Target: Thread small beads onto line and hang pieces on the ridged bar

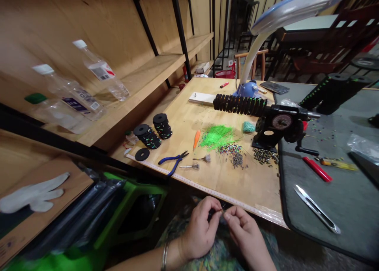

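Observation:
My left hand (pixel 204 224) and my right hand (pixel 243 228) meet over my lap, just off the table's front edge. Thumb and forefinger are pinched together on each, the fingertips almost touching. Whatever they hold is too small to make out. Beyond them on the wooden table (pixel 216 180) lie a heap of bright green strands (pixel 217 137), mixed coloured beads (pixel 230 148), small grey metal pieces (pixel 237 159) and brass-coloured pieces (pixel 265 156). Blue-handled pliers (pixel 174 160), two small brushes (pixel 192 166) and an orange-handled tool (pixel 197 139) are to the left of these.
A black hand-cranked winder (pixel 278 123) carries a ribbed black roll (pixel 239 104) beneath a desk lamp (pixel 248 66). Black foam spools (pixel 147 136) stand at the left. The grey mat (pixel 310 215) holds a silver cutter (pixel 316 208) and a red stick (pixel 317 169). Bottles (pixel 103 71) occupy the shelf.

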Available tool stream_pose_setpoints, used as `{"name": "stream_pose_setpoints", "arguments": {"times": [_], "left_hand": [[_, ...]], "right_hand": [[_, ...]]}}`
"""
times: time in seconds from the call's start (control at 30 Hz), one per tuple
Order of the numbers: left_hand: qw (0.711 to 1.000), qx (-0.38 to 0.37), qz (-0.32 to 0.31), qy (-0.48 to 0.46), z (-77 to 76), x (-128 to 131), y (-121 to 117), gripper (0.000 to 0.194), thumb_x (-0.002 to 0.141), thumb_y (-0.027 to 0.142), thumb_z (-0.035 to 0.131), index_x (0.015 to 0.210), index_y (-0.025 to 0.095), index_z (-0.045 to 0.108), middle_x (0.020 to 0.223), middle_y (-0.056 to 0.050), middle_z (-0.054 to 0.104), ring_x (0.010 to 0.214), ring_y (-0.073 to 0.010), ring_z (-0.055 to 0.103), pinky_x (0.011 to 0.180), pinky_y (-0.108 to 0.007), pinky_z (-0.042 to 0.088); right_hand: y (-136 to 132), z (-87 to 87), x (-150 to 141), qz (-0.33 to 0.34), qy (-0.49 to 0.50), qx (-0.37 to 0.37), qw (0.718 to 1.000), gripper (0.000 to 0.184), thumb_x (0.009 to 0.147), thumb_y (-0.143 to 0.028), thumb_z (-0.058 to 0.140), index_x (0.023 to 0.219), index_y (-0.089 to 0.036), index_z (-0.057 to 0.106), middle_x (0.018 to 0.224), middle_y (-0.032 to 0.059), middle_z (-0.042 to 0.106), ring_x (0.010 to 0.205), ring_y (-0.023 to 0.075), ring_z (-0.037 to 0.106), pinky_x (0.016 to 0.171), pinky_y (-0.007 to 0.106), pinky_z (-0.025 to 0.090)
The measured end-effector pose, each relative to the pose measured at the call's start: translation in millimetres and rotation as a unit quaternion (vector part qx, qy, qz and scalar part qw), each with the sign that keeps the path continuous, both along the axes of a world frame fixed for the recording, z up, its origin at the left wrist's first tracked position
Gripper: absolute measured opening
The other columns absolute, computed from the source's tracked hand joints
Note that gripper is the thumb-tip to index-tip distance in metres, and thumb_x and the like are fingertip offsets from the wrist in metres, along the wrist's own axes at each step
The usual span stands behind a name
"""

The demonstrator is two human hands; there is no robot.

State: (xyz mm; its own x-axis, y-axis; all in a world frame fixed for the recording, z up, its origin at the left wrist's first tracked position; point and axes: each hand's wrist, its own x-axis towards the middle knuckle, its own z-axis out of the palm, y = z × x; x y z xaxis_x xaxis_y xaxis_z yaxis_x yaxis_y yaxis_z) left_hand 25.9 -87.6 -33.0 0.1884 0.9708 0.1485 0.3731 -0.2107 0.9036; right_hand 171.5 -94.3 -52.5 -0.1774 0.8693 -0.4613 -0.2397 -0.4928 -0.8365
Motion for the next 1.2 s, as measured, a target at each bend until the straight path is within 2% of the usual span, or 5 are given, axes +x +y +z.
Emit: {"name": "stream_pose_setpoints", "arguments": {"times": [0.2,0.4,0.83,1.03,1.2], "left_hand": [[1.000,-0.004,-0.016,0.006,-0.2,-0.6,-0.5,0.011,0.086,0.011,0.047,0.086,0.020,0.052,0.085,-0.006,0.061,0.081,-0.0185,0.060,0.075,-0.028,0.047],[0.999,-0.008,-0.031,0.011,-0.9,-0.8,0.2,0.011,0.086,0.011,0.047,0.087,0.020,0.053,0.086,-0.006,0.062,0.082,-0.0189,0.060,0.075,-0.028,0.047],[0.981,-0.180,-0.041,-0.060,0.8,1.8,4.3,0.002,0.086,0.018,0.048,0.085,0.020,0.048,0.078,0.000,0.051,0.073,-0.0146,0.049,0.070,-0.025,0.041],[0.971,-0.217,-0.052,-0.088,5.3,1.0,6.1,0.006,0.082,0.014,0.051,0.085,0.018,0.052,0.078,0.000,0.053,0.076,-0.0149,0.049,0.072,-0.025,0.041],[0.968,-0.219,-0.044,-0.115,8.1,2.8,7.4,0.007,0.080,0.016,0.053,0.077,0.019,0.048,0.073,0.002,0.048,0.070,-0.0135,0.045,0.067,-0.024,0.039]], "right_hand": [[1.2,1.3,1.6,-0.003,-0.020,0.011,1.000,0.053,0.069,-0.067,0.067,0.085,-0.019,0.053,0.042,-0.0159,0.025,0.037,0.0043,0.016,0.038,0.018,0.009],[2.3,2.5,1.7,-0.023,-0.029,0.006,0.999,0.053,0.065,-0.068,0.069,0.076,-0.019,0.053,0.043,-0.0146,0.026,0.039,0.0043,0.016,0.040,0.018,0.009],[0.2,-3.6,4.5,-0.066,0.004,0.021,0.998,0.043,0.075,-0.061,0.066,0.077,-0.022,0.048,0.048,-0.0142,0.023,0.041,0.0055,0.016,0.040,0.019,0.010],[-1.8,-1.3,4.2,-0.054,-0.037,0.058,0.996,0.043,0.078,-0.060,0.063,0.076,-0.020,0.049,0.050,-0.0120,0.029,0.045,0.0070,0.022,0.043,0.020,0.017],[-2.3,-2.9,3.4,-0.051,-0.030,0.052,0.997,0.042,0.079,-0.060,0.062,0.077,-0.021,0.047,0.051,-0.0129,0.025,0.045,0.0070,0.019,0.043,0.021,0.015]]}}
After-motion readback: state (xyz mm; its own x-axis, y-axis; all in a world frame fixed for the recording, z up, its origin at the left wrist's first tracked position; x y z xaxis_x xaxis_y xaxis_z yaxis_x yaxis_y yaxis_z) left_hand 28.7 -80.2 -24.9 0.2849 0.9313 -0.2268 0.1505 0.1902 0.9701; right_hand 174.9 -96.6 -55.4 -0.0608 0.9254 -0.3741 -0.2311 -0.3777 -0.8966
